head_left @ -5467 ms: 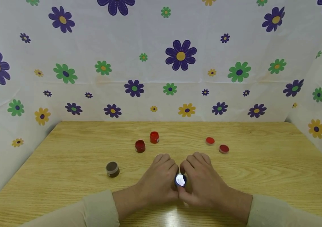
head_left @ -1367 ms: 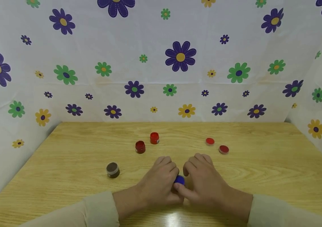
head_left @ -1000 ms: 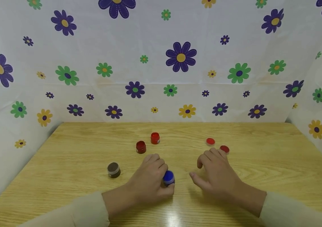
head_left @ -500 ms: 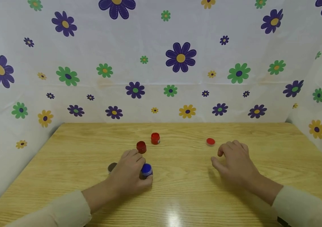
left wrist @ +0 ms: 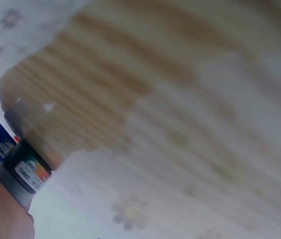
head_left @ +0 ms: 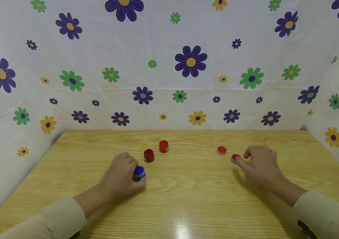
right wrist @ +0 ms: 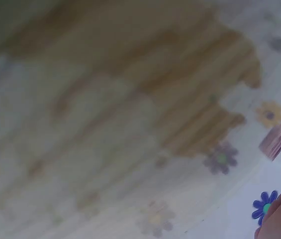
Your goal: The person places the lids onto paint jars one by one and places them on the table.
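In the head view my left hand (head_left: pixel 117 179) grips a small blue paint jar (head_left: pixel 139 172) at the left of the table, thumb on its near side. The left wrist view shows this blue jar (left wrist: pixel 2 144) beside a dark paint jar (left wrist: pixel 28 164) with a pale lid. In the head view my left hand hides that dark jar. My right hand (head_left: pixel 262 166) hovers at the right, thumb and fingers spread apart, its thumb overlapping a dark red lid (head_left: pixel 235 157). The right wrist view shows the lid (right wrist: pixel 278 139) apart from my fingers.
Two uncovered paint jars, one dark red (head_left: pixel 149 155) and one bright red (head_left: pixel 164 146), stand at the back centre. A bright red lid (head_left: pixel 221 150) lies at the back right. A flowered cloth (head_left: pixel 163 66) bounds the wooden table (head_left: pixel 184 199) behind and at the sides.
The hands have parted. My left hand carried the blue jar leftward and away, in front of the dark jar. My right hand moved right to the dark red lid. The blue jar's top first looked shiny white.
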`<state>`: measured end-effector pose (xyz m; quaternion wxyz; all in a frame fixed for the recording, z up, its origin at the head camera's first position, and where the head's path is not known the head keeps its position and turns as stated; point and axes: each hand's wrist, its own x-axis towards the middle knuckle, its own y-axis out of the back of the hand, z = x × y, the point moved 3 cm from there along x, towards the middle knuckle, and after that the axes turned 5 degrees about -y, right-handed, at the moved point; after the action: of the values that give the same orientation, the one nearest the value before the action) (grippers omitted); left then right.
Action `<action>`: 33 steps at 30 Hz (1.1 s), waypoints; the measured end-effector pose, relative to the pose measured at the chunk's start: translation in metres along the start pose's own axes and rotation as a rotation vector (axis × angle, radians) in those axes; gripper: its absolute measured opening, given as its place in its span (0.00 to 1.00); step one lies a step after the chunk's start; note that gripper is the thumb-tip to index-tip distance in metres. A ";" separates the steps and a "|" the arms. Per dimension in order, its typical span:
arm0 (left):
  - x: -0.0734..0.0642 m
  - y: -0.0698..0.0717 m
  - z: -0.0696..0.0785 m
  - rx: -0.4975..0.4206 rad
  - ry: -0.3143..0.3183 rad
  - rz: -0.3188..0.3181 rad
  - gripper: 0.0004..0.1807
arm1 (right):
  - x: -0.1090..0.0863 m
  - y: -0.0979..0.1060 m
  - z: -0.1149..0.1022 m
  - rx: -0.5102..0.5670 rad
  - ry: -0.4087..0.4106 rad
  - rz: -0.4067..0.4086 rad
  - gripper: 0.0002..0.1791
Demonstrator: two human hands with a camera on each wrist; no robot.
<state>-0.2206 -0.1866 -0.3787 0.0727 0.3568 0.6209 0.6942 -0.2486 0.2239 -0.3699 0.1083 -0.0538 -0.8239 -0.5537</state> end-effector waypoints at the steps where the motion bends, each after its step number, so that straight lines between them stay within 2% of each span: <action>1: -0.001 0.000 -0.002 0.003 0.004 -0.001 0.16 | 0.001 0.000 0.002 -0.003 -0.013 -0.006 0.20; 8: -0.007 0.000 -0.015 0.026 0.037 -0.010 0.17 | 0.006 0.001 0.012 -0.001 -0.073 -0.035 0.22; 16: -0.014 0.002 -0.032 0.039 0.093 -0.042 0.19 | 0.007 0.001 0.016 0.011 -0.090 -0.040 0.22; 23: -0.021 0.007 -0.047 0.068 0.117 -0.066 0.20 | 0.006 0.000 0.017 0.012 -0.092 -0.038 0.22; 28: -0.020 0.007 -0.050 0.082 0.126 -0.105 0.24 | 0.007 -0.001 0.016 0.011 -0.100 -0.044 0.23; 33: -0.010 0.003 -0.044 0.057 0.134 -0.106 0.25 | 0.010 -0.003 0.015 0.002 -0.113 -0.065 0.24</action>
<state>-0.2379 -0.2285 -0.3790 0.0573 0.2782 0.6619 0.6937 -0.2605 0.2357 -0.3759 0.0435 -0.0581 -0.8307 -0.5520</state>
